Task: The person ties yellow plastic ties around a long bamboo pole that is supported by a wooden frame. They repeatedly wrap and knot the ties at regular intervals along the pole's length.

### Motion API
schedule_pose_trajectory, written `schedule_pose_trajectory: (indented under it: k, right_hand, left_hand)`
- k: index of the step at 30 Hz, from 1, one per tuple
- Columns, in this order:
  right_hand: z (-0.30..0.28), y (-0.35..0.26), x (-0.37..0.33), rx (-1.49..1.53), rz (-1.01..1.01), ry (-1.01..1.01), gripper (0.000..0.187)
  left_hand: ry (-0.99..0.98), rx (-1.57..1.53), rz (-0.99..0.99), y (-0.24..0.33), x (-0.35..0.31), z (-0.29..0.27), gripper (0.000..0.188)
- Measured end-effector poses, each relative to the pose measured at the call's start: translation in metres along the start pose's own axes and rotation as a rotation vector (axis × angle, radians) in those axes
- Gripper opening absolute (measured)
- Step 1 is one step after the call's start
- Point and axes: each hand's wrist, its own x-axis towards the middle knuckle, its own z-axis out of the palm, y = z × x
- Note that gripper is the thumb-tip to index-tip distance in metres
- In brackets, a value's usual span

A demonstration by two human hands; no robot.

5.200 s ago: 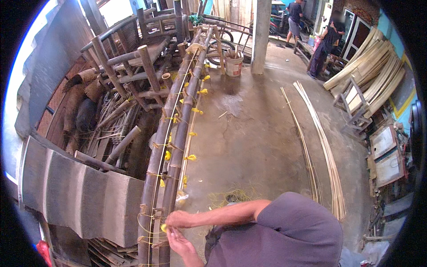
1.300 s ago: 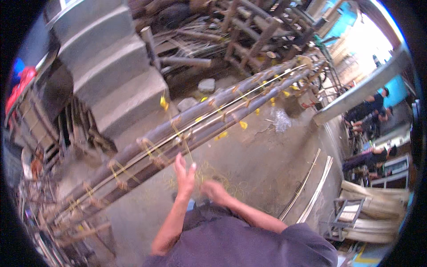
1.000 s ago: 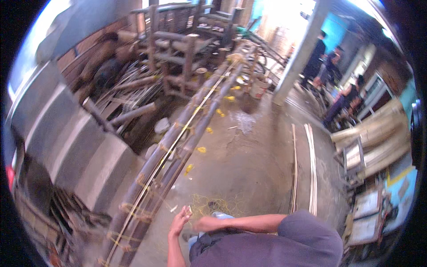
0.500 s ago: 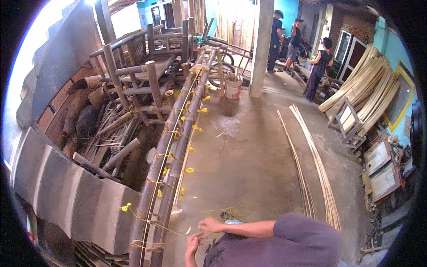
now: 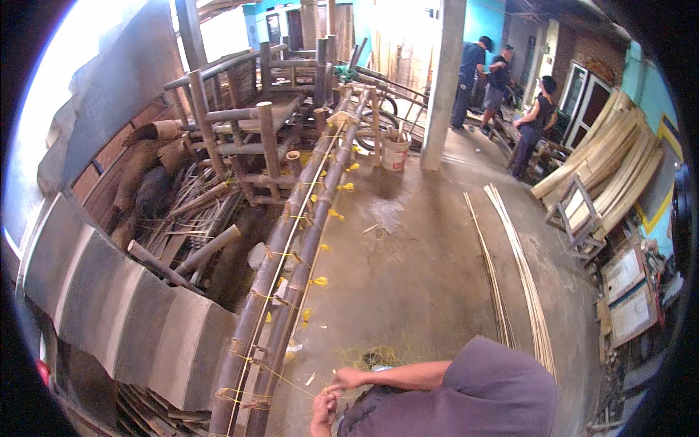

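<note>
Two long dark bamboo poles [image 5: 280,247] run side by side away from me on my left, with yellow cord tied round them at intervals. Small yellow tufts [image 5: 318,281] hang along their right side. A thin yellow cord [image 5: 293,384] stretches from the near part of the poles to my left hand [image 5: 325,414], whose fingers are closed on it. Just beyond and to the right, my right hand [image 5: 349,378] has curled fingers close to the left one; what they hold is too small to make out. A loose tangle of yellow cord [image 5: 389,355] lies beyond my right forearm.
Thin split strips [image 5: 520,262] lie on the floor to the right. Corrugated sheeting [image 5: 138,313] and a bamboo frame [image 5: 266,146] stand on the left. Farther off are a bucket [image 5: 395,151], a concrete pillar [image 5: 443,87] and several people [image 5: 534,120]. Bundled slats [image 5: 619,160] lean at right.
The view has shifted, so the scene sits lower and more to the right. The yellow tuft left of the near poles is gone from there. My hands stay close together by the cord.
</note>
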Motion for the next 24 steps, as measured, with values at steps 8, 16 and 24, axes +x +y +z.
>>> schedule_pose_trajectory:
  k: [8,16,24]
  right_hand:
    - [-0.011,-0.011,-0.006,-0.135,-0.175,-0.138,0.025]
    - [-0.016,-0.023,-0.013,-0.277,-0.178,-0.248,0.027]
    - [-0.021,-0.010,-0.016,-0.326,-0.194,-0.309,0.027]
  left_hand:
    - [0.082,0.047,0.049,-0.009,0.000,-0.011,0.035]
    - [0.309,-0.366,0.107,0.007,0.001,0.016,0.029]
    - [0.702,-0.173,0.319,0.020,0.017,0.007,0.040]
